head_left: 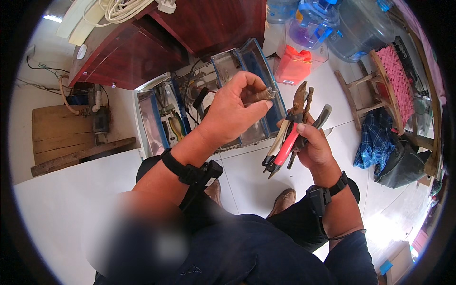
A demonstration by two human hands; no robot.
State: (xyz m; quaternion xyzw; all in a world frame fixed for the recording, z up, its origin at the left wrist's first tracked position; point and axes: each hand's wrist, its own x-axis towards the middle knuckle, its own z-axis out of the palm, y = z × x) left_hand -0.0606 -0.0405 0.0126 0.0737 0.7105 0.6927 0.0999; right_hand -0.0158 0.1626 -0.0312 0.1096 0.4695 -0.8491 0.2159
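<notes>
My left hand (232,110) is closed, pinching a small brownish cylinder with a shiny metal end (267,94) over the drawer-like tool box. What exactly the cylinder is, I cannot make out. To its right, my right hand (314,148) is wrapped around a bundle of hand tools. In that bundle are a tool with red and pale handles (287,148), a rusty metal jaw or blade (299,99), a twisted drill bit (309,98) and a grey rounded handle (325,116). Below the left hand lies the tool box (168,124), divided into compartments, with yellow-handled pliers (176,127) inside.
A dark red wooden cabinet (137,52) with coiled white cable (124,10) stands behind the box. Large water bottles (363,33) and a red bag in a clear bin (293,66) are at the far right. A stool with a pink woven seat (394,85) stands right.
</notes>
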